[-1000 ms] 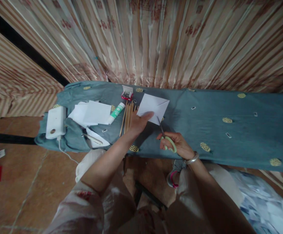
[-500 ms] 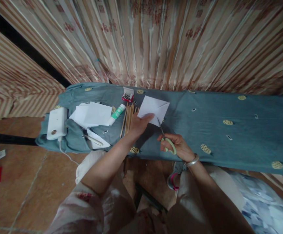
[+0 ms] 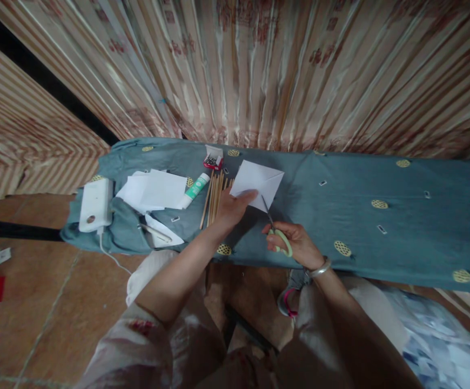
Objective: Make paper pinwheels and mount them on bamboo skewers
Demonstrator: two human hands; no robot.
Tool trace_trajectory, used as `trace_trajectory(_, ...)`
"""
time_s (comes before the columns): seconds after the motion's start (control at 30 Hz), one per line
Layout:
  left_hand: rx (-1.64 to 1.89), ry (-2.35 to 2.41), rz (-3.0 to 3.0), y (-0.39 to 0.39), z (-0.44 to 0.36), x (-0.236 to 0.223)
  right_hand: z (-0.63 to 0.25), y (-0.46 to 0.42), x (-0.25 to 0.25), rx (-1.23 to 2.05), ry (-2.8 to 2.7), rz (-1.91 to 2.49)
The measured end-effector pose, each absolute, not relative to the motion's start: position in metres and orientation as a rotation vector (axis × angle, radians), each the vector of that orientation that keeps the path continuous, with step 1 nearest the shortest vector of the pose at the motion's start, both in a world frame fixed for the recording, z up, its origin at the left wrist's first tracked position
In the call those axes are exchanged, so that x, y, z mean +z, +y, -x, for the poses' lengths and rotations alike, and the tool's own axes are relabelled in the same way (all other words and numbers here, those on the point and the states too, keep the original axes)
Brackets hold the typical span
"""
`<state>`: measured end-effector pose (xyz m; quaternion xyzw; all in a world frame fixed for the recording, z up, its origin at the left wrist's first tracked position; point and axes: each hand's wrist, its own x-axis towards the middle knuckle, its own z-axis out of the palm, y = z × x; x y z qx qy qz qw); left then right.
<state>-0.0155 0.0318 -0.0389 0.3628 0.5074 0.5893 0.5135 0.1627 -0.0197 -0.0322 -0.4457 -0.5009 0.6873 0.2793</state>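
Observation:
A square sheet of white paper point(image 3: 257, 178) with diagonal creases is held above the cloth by my left hand point(image 3: 235, 208), thumb on top and fingers hidden beneath. My right hand point(image 3: 294, 243) has its fingers through the light green handles of a pair of scissors point(image 3: 270, 219). The blades point up and away, meeting the paper's near side and reaching toward its middle. Just left of the paper, partly behind my left hand, lie several thin wooden sticks point(image 3: 214, 194).
On the blue-green cloth point(image 3: 308, 200) lie a green-and-white glue stick point(image 3: 195, 190), a small red box of metal pins point(image 3: 213, 159), white paper sheets point(image 3: 166, 189), a folded paper piece with a pale tool point(image 3: 158, 232) and a white corded device point(image 3: 96, 205). A striped curtain point(image 3: 235, 81) hangs behind.
Little differs. The whole view has shifted by a few pixels, and the paper, scissors and both hands keep nearly the same places relative to each other.

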Motion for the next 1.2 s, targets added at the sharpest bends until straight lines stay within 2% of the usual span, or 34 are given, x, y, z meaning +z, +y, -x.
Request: trace_trajectory(1.2,1.36,1.181,-0.794,0.023,0.009,-0.027,-0.16,-0.019,-0.03,1.78,-1.306,1.244)
